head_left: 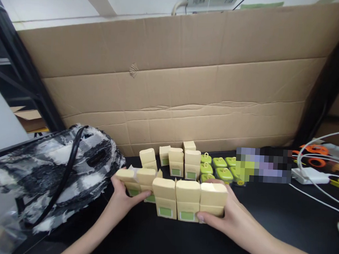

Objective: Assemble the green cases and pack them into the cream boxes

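Note:
Several small cream cardboard boxes with green labels stand on the black table. My left hand (pixel 123 197) is closed around the left end of the front row, its thumb across a cream box (pixel 146 179) and its fingers behind. At the row's right end, my right hand (pixel 224 213) grips another cream box (pixel 213 195), with the thumb on the front face. Between the hands are two more cream boxes, a left one (pixel 165 195) and a right one (pixel 187 198). Their top flaps stand up. Behind them, another group of cream boxes (pixel 176 163) stands near the cardboard.
Small green cases with ring handles (pixel 224 174) sit behind my right hand. A black-and-white shaggy bag (pixel 78 175) lies at the left. White cables run by a white adapter (pixel 310 175) and orange-handled scissors (pixel 317 150) at the right. A cardboard sheet (pixel 172 81) walls the back.

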Demonstrator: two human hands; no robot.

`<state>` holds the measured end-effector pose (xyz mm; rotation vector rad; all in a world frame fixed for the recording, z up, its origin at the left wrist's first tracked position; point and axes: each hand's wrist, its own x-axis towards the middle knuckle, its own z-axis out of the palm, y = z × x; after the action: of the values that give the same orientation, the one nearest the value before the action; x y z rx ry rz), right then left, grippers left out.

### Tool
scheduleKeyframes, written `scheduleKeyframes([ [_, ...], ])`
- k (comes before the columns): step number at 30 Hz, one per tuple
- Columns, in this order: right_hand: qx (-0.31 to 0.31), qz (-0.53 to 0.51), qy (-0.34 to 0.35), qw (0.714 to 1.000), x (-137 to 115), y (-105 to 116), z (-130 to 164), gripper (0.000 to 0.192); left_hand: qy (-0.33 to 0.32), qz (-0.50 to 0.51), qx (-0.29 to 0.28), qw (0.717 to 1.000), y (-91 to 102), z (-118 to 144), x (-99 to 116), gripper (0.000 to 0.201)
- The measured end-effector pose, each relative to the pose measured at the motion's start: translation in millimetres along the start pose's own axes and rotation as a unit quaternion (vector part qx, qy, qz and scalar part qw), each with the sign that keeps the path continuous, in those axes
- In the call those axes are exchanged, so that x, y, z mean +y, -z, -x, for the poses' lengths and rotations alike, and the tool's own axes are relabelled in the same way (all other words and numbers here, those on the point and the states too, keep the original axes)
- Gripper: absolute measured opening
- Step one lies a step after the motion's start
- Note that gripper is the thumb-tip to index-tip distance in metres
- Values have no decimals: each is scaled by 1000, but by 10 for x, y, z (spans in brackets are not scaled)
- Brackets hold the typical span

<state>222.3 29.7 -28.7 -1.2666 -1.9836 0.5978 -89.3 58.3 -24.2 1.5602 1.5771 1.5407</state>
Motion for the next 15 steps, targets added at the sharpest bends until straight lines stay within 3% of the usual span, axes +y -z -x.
scheduleKeyframes([
  [5, -18, 13, 14, 1000, -69, -10, -9, 64, -14, -23, 7, 1000, -55, -121, 10, 69],
  [9, -49, 14, -9, 999, -114, 185, 79, 56, -75, -22, 113, 991, 75, -54, 113, 88],
  [10, -63, 14, -17, 998, -151, 247, 100, 53, -93, -24, 137, 986, 128, 19, 175, 86],
  [12, -110, 10, -42, 993, -258, 348, 138, 50, -137, -29, 182, 973, 197, 232, 330, 65],
  [14, -162, -12, -61, 985, -376, 374, 178, 50, -205, -41, 117, 971, 150, 498, 484, 31],
  [15, -174, -28, -63, 982, -422, 352, 200, 47, -222, 1, 47, 974, 73, 630, 542, 19],
])
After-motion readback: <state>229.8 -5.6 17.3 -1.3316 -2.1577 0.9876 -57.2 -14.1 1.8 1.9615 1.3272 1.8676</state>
